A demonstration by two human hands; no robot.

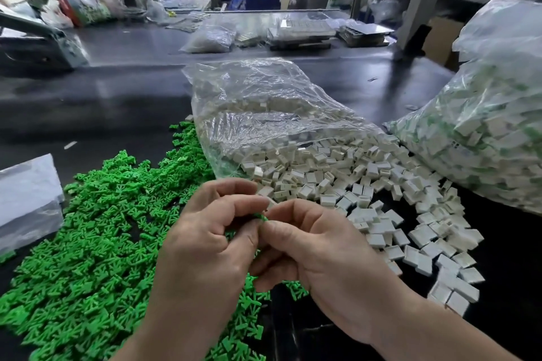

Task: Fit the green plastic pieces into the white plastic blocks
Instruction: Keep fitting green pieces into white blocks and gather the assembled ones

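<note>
Dark workbench (117,97), green plastic pieces (96,228) heaped left, white plastic blocks (366,193) spilling from a clear bag (264,114) right. Between them the left hand (211,231) pinches one green piece (260,216). It touches what looks like a white block (269,204) nipped by the right hand (319,246); its axis is hidden.

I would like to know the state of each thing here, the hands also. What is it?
left hand, fingers curled, pinching the green piece
right hand, fingers curled, pinching the same piece
green piece, held between both hands' fingertips, mostly hidden
clear bag, lying on its side, mouth open
white blocks, loose heap spilling from the clear bag
green pile, loose heap
large bag, bulging full
</note>
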